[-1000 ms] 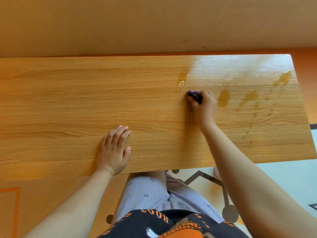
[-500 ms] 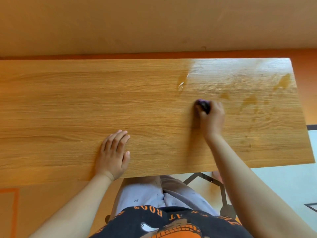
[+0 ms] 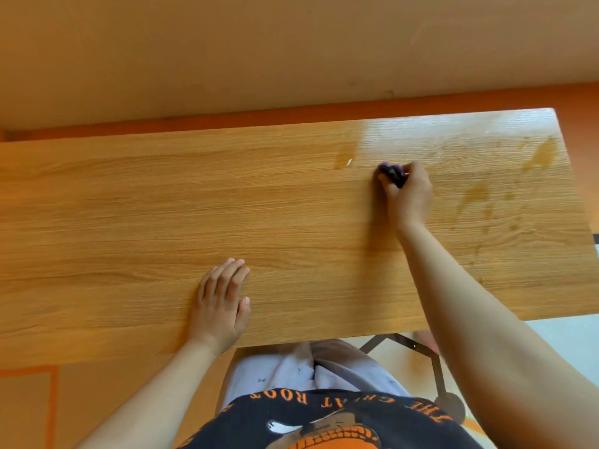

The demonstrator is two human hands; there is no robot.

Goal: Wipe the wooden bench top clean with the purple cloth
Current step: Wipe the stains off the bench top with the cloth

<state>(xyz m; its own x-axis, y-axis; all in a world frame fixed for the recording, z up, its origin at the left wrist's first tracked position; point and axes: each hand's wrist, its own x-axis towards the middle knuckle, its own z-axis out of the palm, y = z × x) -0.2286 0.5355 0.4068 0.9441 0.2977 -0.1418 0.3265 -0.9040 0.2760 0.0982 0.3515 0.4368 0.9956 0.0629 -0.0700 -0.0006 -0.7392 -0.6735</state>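
Left hand, flat with straight fingers, steadies the long light-wood table; right hand, clutching the wadded purple cloth, should press firmly through the amber smears.

Wooden bench top, grain lengthwise. Brownish stains mark its right end; purple cloth and flat left hand rest on it.
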